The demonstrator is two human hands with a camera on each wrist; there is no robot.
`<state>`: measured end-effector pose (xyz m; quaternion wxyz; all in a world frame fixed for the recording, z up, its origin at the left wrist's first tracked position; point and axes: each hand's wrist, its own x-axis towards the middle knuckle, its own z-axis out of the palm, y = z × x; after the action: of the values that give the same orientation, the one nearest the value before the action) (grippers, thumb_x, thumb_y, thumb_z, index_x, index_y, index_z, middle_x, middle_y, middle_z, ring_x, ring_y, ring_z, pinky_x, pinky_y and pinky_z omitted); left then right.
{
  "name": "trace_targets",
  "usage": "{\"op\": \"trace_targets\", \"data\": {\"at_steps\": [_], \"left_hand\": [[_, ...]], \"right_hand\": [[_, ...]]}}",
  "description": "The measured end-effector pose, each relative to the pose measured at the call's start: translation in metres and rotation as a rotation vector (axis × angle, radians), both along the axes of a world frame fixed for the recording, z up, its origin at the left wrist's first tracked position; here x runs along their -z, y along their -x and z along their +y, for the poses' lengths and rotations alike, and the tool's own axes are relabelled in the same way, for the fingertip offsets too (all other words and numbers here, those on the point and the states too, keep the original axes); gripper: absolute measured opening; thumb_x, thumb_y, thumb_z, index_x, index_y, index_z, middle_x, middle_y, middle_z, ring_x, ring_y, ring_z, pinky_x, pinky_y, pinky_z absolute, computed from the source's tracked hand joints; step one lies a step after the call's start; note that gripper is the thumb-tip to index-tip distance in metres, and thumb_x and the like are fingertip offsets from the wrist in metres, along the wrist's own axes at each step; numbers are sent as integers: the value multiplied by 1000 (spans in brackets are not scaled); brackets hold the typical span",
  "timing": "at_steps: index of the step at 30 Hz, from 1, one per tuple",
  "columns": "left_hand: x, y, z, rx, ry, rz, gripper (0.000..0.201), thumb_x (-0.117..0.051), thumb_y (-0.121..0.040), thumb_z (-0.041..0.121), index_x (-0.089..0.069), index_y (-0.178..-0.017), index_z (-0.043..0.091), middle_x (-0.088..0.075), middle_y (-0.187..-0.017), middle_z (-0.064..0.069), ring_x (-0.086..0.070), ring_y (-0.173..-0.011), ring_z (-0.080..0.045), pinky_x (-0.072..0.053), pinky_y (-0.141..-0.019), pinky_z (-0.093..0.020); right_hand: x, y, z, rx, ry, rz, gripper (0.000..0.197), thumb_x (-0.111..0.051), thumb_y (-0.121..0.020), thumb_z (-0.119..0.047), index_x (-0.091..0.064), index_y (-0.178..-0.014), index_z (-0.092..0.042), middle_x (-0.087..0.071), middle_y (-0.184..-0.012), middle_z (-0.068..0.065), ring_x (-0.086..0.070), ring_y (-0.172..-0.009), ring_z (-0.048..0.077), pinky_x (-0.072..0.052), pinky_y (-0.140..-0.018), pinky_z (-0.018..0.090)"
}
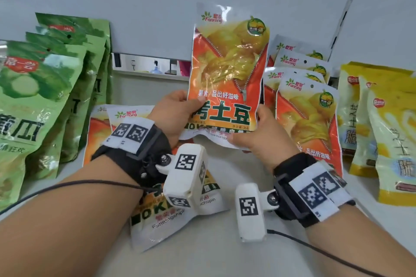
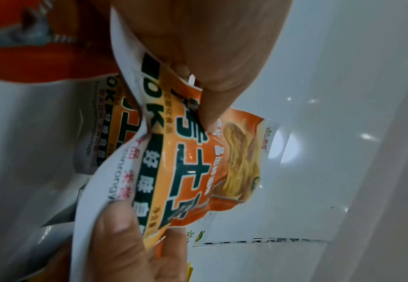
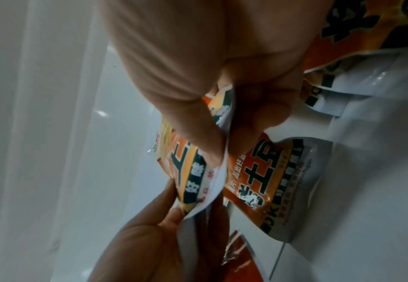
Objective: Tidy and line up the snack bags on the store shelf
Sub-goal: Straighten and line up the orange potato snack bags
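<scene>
Orange potato-chip bag upright at frame centre above the shelf, left hand pinching its lower-left edge, right hand gripping the lower-right corner, seemingly thumbs in front, forearms angled inward.

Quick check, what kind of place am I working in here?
Most likely a shop shelf: rows of identical green snack bags, orange potato-chip bags and yellow bags stand facing out on a white shelf.
</scene>
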<state>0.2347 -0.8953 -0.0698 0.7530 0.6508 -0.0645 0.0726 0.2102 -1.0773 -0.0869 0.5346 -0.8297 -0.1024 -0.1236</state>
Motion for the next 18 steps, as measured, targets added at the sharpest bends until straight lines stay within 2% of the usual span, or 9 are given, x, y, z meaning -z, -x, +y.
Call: {"op": "trace_targets", "data": {"at_steps": [3, 6, 9, 12, 13, 16, 18], "left_hand": [[2, 1, -3, 19, 53, 15, 10, -62, -91, 15, -57, -94, 7, -72, -83, -14, -69, -74, -26, -57, -70, -39], [4, 1, -2, 37, 88, 17, 19, -62, -90, 14, -56, -107, 6, -73, -80, -10, -71, -71, -24, -57, -63, -35], [4, 2, -1, 60, 108, 27, 23, -59, -92, 15, -56, -113, 7, -73, -89, -12, -72, -77, -24, -56, -66, -36], [4, 4, 1, 128, 116, 28, 14, -56, -93, 11, -60, -106, 8, -73, -92, -12, -71, -79, -25, -58, -64, -35], [4, 6, 1, 159, 115, 33, 11, -55, -93, 9, -61, -102, 8, -72, -91, -13, -70, -79, -26, -59, -64, -36], [2, 12, -1, 205, 154, 22, 10, -53, -91, 2, -59, -85, 8, -71, -77, -12, -69, -67, -23, -60, -59, -36], [2, 12, -1, 186, 191, -25, 10, -54, -91, 7, -57, -82, 10, -68, -70, -7, -66, -59, -17, -57, -54, -30]], "right_hand": [[-4, 2, -1, 16, 40, -50, 58, -79, -68, -17, -44, -113, -22, -62, -106, 0, -62, -96, 21, -53, -84, 45], [-5, 4, -3, -12, 41, -54, 53, -79, -69, -13, -45, -108, -26, -63, -101, -5, -63, -92, 15, -52, -78, 32], [-6, 5, -2, -41, -4, -74, 48, -80, -69, -11, -49, -99, -31, -66, -100, -6, -64, -91, 11, -48, -76, 25], [-8, 5, 1, -73, -199, -54, 36, -76, -75, -14, -56, -102, -27, -69, -105, -2, -65, -100, 16, -49, -93, 38], [-9, 5, 1, -73, -288, -46, 29, -73, -78, -15, -58, -101, -22, -70, -106, 1, -65, -102, 20, -48, -96, 43], [-10, 3, -1, -42, -439, -28, 12, -68, -81, -6, -62, -88, -14, -71, -99, 13, -68, -95, 31, -51, -90, 53], [-9, 2, 0, -35, -443, 0, 11, -68, -81, -3, -62, -85, -11, -70, -95, 16, -68, -92, 34, -52, -89, 53]]}}
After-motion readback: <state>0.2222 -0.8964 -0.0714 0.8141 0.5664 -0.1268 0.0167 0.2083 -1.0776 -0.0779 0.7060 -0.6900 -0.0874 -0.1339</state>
